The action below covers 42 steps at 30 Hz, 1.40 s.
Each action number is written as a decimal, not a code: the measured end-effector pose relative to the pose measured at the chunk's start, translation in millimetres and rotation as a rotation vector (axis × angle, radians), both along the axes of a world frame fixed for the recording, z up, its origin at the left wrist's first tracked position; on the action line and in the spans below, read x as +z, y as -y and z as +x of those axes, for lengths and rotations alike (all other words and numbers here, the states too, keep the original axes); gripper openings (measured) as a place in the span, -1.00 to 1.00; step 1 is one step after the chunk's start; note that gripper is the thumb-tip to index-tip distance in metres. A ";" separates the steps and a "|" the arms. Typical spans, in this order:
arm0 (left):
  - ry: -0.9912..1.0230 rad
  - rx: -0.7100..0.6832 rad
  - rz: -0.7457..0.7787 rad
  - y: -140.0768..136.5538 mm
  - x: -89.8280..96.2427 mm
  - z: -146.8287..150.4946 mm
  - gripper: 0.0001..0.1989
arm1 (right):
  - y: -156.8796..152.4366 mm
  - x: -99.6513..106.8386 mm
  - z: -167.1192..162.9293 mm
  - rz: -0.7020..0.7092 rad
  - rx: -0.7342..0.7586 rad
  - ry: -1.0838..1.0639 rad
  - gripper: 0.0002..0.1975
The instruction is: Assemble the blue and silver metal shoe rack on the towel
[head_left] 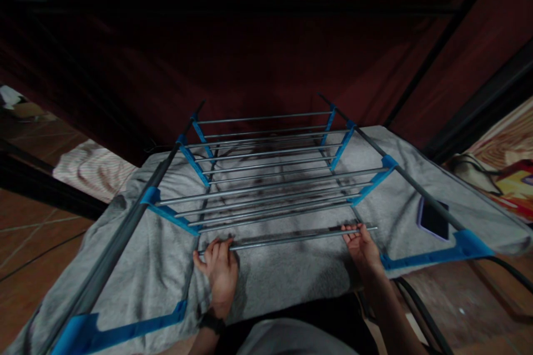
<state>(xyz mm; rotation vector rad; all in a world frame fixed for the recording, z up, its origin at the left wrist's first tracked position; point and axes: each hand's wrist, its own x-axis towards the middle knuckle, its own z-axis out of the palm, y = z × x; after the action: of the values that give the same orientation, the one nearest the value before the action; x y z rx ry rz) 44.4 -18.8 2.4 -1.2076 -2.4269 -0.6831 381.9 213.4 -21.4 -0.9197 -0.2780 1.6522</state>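
A thin metal rod [287,241] lies level across both my hands, low over the grey cloth. Near its left end my left hand [220,272], with a dark band on the wrist, has its fingers curled on the rod. Close to the right end my right hand [361,245] pinches it between thumb and fingers; a short tip sticks out beyond. Ahead stands a metal rack with several crossbars [266,167] joined by blue plastic brackets [372,187]. Nearest me, a blue bracket on the left [133,333] and one on the right [437,258] have no rods between them.
Grey cloth [291,272] covers the surface under the rack. A phone [433,218] lies on it at the right, beneath the side pole. Dark red panels [266,66] rise behind. Tiled floor [25,249] shows at the left, and dark cables [420,305] hang at the right.
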 end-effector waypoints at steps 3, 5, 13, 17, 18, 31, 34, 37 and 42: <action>-0.006 -0.040 -0.004 0.1 1.0 0.6 -0.69 | -0.2 -1.7 0.7 0.003 0.022 -0.011 -0.81; -0.004 -0.073 -0.017 0.2 2.6 0.9 -0.68 | -0.6 -2.6 1.3 0.005 0.039 -0.022 -0.82; -0.016 -0.194 -0.107 -1.3 10.3 3.2 -0.70 | -1.0 -1.8 0.9 -0.009 0.056 -0.011 -0.83; -0.010 -0.261 -0.115 -1.5 11.0 4.4 -0.70 | 0.0 -0.2 0.3 -0.001 0.051 -0.030 -0.84; -0.012 -0.270 -0.113 -1.4 11.0 4.7 -0.71 | 0.1 0.0 0.2 0.000 0.049 -0.039 -0.85; -0.026 -0.419 -0.171 -0.9 8.8 7.1 -0.73 | -0.6 -1.7 1.1 -0.017 0.058 -0.070 -0.93; -0.044 -0.448 -0.198 -0.8 10.3 7.5 -0.73 | -1.6 -3.7 1.0 -0.010 0.057 -0.067 -0.93; -0.073 -0.468 -0.222 -1.3 13.8 8.9 -0.71 | -2.5 -6.1 0.9 -0.004 0.052 -0.062 -0.92; -0.120 -0.488 -0.248 -3.0 16.2 11.0 -0.66 | -2.6 -8.7 1.2 0.019 0.062 -0.059 -0.89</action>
<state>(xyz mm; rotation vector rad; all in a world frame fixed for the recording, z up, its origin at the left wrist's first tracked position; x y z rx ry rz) 55.3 -15.9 18.5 -1.9154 -2.1763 -0.4210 383.1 216.0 -30.0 -0.8539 -0.2840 1.7274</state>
